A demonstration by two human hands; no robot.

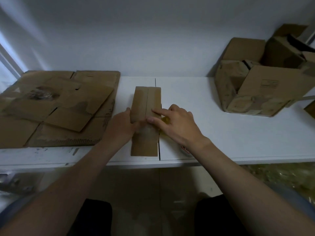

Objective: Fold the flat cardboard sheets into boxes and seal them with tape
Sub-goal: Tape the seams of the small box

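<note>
Box in hand: a small box [145,116] stands at centre frame on the white table [221,133], its two top flaps shut along a middle seam.
Left hand: the left hand [121,125] clasps the box's left side, thumb up on the top near the seam.
Right hand: the right hand [177,121] lies spread and flat, fingers [156,111] pressing the top by the seam, gripping nothing that I can see.
Tape: a dull, shiny patch shows on the lower top of the box (tape already down there, I judge, though it is blurred).
Done so far: this box looks folded and shut; at right of frame a pile of boxes [255,79] sits, some with flaps open, so I cannot call those finished.
Left to do: a stack of sheets [56,108] still lies flat at left of frame, so plenty remains; the seam's upper stretch looks bare.
Roll: something round [185,149] peeps out below the right wrist, at the table's edge (maybe the tape roll, mostly hidden).
Yellow smear: a yellowish glint under the right palm, too blurred to name.
Hard to tell: the box's far end and underside are out of sight; whether they are taped, I cannot say.
</note>
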